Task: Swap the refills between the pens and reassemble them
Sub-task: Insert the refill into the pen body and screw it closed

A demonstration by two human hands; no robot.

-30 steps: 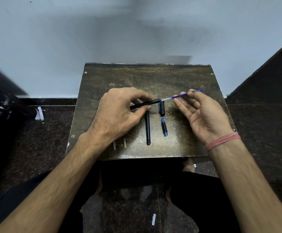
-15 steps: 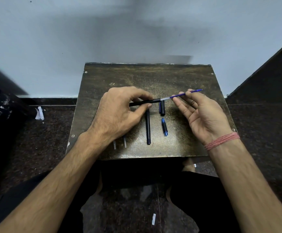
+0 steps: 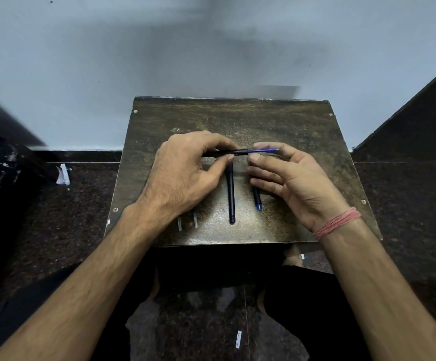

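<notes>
While the left hand (image 3: 183,170) is pinching a black pen barrel (image 3: 223,153) between thumb and fingers and holding it level above the counter (image 3: 303,121), the right hand (image 3: 289,175) is feeding a blue refill (image 3: 262,151) into the barrel's open end, with the fingers loosely spread and the forefinger lying along the far end of the refill; whether the thumb is also gripping it is not clear from this angle. Part of the refill is showing outside the barrel, so the step in hand appears to be seating it fully. Doing this well probably means keeping refill and barrel in one straight line, because a thin plastic tube is likely to bow if it is being pushed at an angle. Pressing on the very end with a fingertip, rather than squeezing the middle, should be sending it straight in. Holding the barrel still matters more than speed. Below the hands, a second black barrel (image 3: 231,194) is lying on the counter, pointing toward the person, and just beside it on the right a short blue-tipped piece (image 3: 257,200) is lying partly under the right hand. Two small pale pieces (image 3: 187,221) are lying near the left wrist. These parts are waiting for reassembly, so the hands should be working clear of them to avoid knocking them off the edge.
</notes>
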